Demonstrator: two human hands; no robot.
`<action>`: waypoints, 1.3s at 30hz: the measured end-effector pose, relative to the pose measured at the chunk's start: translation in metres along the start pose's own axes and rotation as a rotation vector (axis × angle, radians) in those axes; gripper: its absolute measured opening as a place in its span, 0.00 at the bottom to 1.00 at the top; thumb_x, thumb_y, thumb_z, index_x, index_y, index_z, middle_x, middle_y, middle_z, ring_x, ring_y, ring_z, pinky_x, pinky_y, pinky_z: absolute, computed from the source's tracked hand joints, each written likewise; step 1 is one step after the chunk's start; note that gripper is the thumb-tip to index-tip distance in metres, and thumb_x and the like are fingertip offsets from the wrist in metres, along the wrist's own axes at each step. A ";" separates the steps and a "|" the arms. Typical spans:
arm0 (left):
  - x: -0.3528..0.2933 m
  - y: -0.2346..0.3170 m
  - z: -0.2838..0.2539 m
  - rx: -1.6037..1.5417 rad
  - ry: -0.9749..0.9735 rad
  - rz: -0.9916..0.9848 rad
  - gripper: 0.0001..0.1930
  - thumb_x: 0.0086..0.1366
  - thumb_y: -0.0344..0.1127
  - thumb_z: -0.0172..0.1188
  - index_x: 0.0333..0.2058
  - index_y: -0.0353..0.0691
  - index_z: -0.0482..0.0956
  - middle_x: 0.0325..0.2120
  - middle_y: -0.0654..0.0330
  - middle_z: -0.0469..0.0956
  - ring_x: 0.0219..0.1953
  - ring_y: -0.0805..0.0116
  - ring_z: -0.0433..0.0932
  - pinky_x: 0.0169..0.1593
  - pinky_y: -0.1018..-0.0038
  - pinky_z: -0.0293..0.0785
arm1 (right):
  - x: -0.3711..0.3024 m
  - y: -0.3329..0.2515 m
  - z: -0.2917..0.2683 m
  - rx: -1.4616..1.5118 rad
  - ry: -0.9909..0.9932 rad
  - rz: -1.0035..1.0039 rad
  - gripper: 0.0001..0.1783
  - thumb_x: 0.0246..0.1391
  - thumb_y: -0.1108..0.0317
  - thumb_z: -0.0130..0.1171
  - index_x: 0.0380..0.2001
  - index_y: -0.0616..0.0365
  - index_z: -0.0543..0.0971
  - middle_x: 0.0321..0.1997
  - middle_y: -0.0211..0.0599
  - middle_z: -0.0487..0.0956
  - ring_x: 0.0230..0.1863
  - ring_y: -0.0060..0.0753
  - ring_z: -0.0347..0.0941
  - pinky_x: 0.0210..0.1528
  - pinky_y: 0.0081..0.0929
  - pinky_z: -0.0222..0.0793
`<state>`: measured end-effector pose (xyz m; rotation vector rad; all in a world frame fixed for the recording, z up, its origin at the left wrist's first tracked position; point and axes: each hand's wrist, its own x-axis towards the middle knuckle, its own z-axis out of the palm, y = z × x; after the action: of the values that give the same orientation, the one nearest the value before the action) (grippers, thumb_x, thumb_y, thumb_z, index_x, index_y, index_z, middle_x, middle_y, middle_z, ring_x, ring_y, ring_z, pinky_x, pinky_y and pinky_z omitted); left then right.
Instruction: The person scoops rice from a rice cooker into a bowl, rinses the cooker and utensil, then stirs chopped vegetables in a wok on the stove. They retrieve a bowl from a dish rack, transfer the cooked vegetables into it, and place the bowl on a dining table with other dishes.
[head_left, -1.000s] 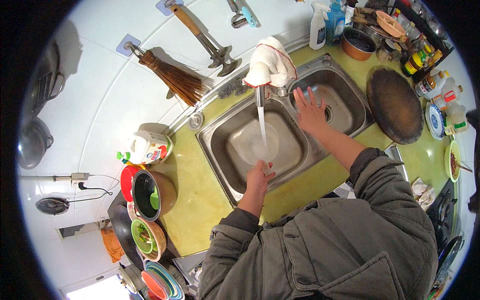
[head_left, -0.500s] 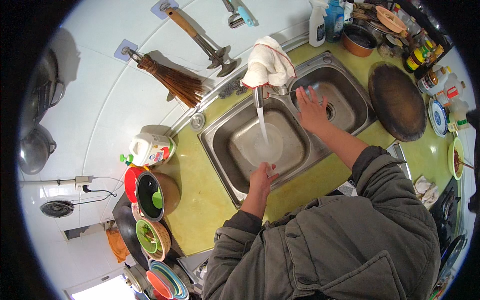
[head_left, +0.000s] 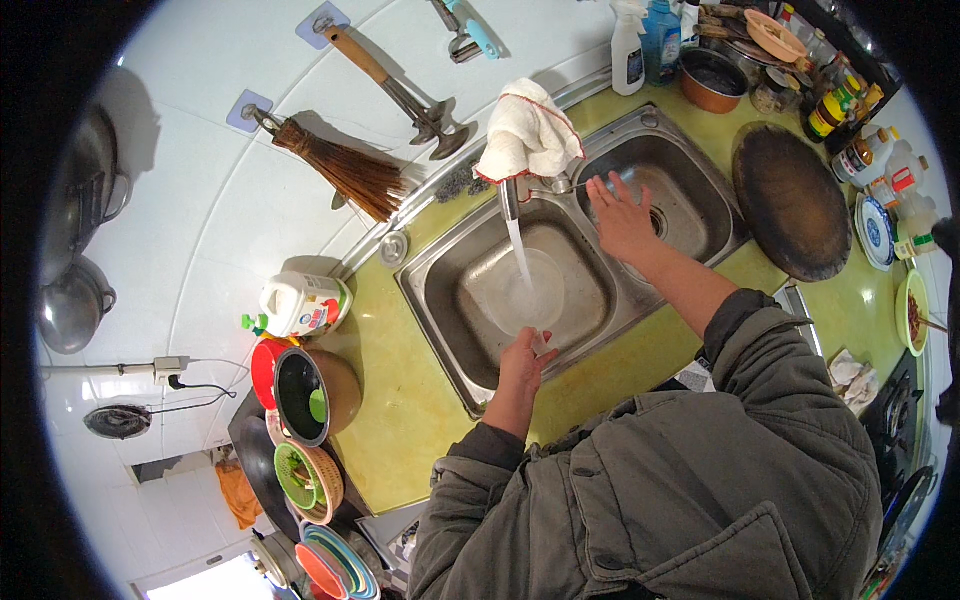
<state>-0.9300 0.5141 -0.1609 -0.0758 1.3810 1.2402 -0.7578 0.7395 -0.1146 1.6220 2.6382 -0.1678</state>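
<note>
Water runs from the tap (head_left: 510,198), whose top is wrapped in a white cloth (head_left: 528,130) with red edging. It spreads in a round sheet on the floor of the left basin of the steel double sink (head_left: 455,275). My left hand (head_left: 520,362) is curled at that basin's near edge, with something small and pale, too unclear to name, between thumb and fingers. My right hand (head_left: 625,222) reaches over the divider and the right basin (head_left: 700,215), fingers spread, their tips beside the thin tap lever (head_left: 572,186). Whether they touch it cannot be made out.
A dark round board (head_left: 793,203) leans to the right of the sink. Spray bottles (head_left: 628,48) and an orange pot (head_left: 712,80) stand behind. At left are a white jug (head_left: 303,304), a deep pot (head_left: 345,395) and baskets (head_left: 322,480). A brush (head_left: 345,170) hangs on the wall.
The view has shifted slightly. Both hands keep nearly the same places, and the water still runs.
</note>
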 end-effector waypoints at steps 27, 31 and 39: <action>-0.054 0.040 0.012 0.496 -0.360 0.011 0.10 0.62 0.36 0.52 0.37 0.36 0.69 0.38 0.57 0.69 0.52 0.55 0.74 0.43 0.49 0.74 | -0.213 0.038 0.018 0.556 0.112 0.148 0.42 0.54 0.51 0.56 0.68 0.32 0.49 0.71 0.51 0.47 0.69 0.60 0.46 0.62 0.61 0.54; -0.075 0.018 0.057 0.724 -0.485 -0.052 0.12 0.61 0.37 0.53 0.40 0.36 0.71 0.41 0.57 0.71 0.52 0.57 0.74 0.43 0.53 0.73 | -0.415 0.050 0.101 0.707 0.014 0.522 0.43 0.52 0.37 0.54 0.68 0.22 0.49 0.70 0.57 0.48 0.69 0.68 0.43 0.65 0.60 0.48; -0.133 -0.118 0.179 0.791 -1.056 -0.236 0.05 0.64 0.31 0.49 0.35 0.37 0.71 0.35 0.58 0.76 0.49 0.60 0.76 0.49 0.64 0.73 | -0.686 -0.001 0.211 1.235 -0.416 1.091 0.38 0.57 0.33 0.41 0.47 0.57 0.78 0.49 0.56 0.76 0.54 0.53 0.71 0.56 0.48 0.64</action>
<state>-0.6915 0.5053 -0.0803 0.8282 0.7765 0.3211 -0.4533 0.1065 -0.2618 2.5212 0.9209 -1.9558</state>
